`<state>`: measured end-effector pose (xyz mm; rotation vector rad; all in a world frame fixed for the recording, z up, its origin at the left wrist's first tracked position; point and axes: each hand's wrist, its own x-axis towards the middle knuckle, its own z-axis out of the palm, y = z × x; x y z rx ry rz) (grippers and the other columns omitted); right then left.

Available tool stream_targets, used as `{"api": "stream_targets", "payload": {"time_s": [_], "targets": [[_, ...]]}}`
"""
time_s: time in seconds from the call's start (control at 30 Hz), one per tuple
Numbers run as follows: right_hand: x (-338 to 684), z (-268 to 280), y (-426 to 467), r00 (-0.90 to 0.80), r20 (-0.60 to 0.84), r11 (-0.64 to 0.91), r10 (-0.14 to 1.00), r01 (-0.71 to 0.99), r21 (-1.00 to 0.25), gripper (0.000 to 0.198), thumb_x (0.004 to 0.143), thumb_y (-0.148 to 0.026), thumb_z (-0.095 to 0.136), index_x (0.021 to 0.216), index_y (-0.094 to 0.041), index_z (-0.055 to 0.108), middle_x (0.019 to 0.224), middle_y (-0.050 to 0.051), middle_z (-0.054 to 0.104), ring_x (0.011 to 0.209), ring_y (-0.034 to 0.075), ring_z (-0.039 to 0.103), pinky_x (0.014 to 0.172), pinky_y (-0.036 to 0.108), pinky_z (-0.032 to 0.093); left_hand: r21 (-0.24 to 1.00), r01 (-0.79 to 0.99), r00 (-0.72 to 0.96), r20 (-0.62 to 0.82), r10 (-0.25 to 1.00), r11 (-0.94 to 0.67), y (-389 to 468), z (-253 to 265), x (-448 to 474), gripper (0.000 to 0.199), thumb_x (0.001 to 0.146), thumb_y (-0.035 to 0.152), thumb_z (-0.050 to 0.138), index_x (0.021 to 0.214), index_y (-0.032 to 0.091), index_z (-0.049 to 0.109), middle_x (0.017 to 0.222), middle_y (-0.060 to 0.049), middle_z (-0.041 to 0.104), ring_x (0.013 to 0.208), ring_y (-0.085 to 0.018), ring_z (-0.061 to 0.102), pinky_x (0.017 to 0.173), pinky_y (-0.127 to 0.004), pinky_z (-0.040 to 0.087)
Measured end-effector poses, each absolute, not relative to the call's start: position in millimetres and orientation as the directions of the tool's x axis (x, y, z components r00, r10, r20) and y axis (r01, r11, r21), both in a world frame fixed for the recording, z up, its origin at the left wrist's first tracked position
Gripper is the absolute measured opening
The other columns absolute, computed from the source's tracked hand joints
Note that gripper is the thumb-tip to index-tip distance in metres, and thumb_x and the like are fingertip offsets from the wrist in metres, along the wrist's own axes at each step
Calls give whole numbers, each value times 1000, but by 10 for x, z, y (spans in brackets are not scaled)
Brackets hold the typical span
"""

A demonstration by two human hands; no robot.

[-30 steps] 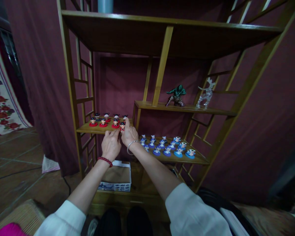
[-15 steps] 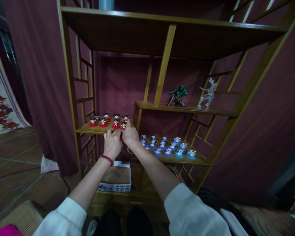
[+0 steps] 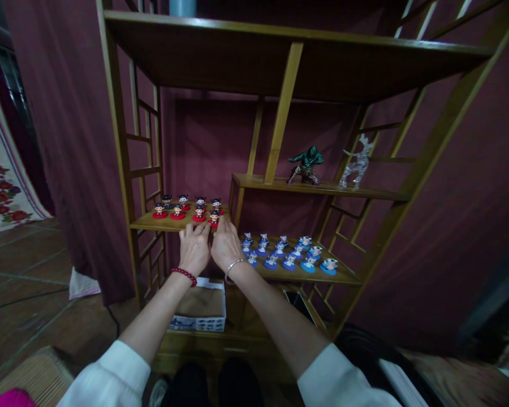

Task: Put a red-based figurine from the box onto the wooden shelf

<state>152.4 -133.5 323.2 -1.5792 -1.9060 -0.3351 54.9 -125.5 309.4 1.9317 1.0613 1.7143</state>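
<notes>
Several small figurines on red bases (image 3: 187, 207) stand in two rows on the left wooden shelf (image 3: 152, 223). My left hand (image 3: 194, 247), with a red bead bracelet, and my right hand (image 3: 225, 244), with a silver bangle, lie side by side at that shelf's front right edge. Both hands have spread fingers and hold nothing. The fingertips end just short of the nearest red-based figurine (image 3: 214, 217). To the right, on a lower shelf (image 3: 343, 276), several figurines on blue bases (image 3: 287, 252) stand in rows.
A green figure (image 3: 306, 164) and a clear deer (image 3: 356, 161) stand on the upper right shelf. Below my hands lies an open cardboard box (image 3: 200, 305). Dark red curtain surrounds the wooden rack. A dark phone-like object (image 3: 299, 302) lies on the bottom board.
My right hand has drawn back from the red-based figurines and flattened beside my left hand. The left hand has barely moved.
</notes>
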Motion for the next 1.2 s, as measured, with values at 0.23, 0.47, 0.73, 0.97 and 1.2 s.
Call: {"api": "stream_targets", "payload": {"time_s": [0.23,0.47,0.73,0.97,1.2], "targets": [[1585,3187,-1505,-174,574,250,800,967,-56,45,84,-11,33,125,1,48,128,19,50,123,25,36,104,36,28,362,757,156,708,689,-544,-1268,3112,573,37,81,13,44,114,16,58,121,-12,59,108,-28,41,87,-42,30],[1576,3274,-1552,-171,510,209,843,978,-19,48,85,-13,32,130,-1,42,134,17,45,126,25,34,102,35,29,160,896,246,597,764,-414,-1301,3221,602,38,88,20,35,123,13,50,128,-8,54,112,-25,39,84,-39,34],[1554,3347,-1514,-174,414,179,894,984,28,48,88,-11,26,132,2,38,136,19,41,130,26,30,104,35,26,113,901,304,524,796,-418,-1212,3270,609,37,91,22,30,121,17,50,130,-7,52,107,-23,40,83,-37,36],[1542,3424,-1457,-161,324,164,932,986,17,48,88,-11,26,133,2,36,137,21,39,130,26,30,101,37,31,6,890,395,490,777,-456,-1184,3375,556,34,87,23,36,116,16,53,124,-7,56,105,-24,42,82,-36,36],[1566,3479,-1375,-216,292,214,932,976,41,48,86,-10,29,130,6,37,132,25,43,127,25,33,100,37,31,-33,875,444,457,771,-484,-1099,3418,549,34,86,24,36,114,16,54,117,-8,59,103,-24,45,84,-36,36]]}}
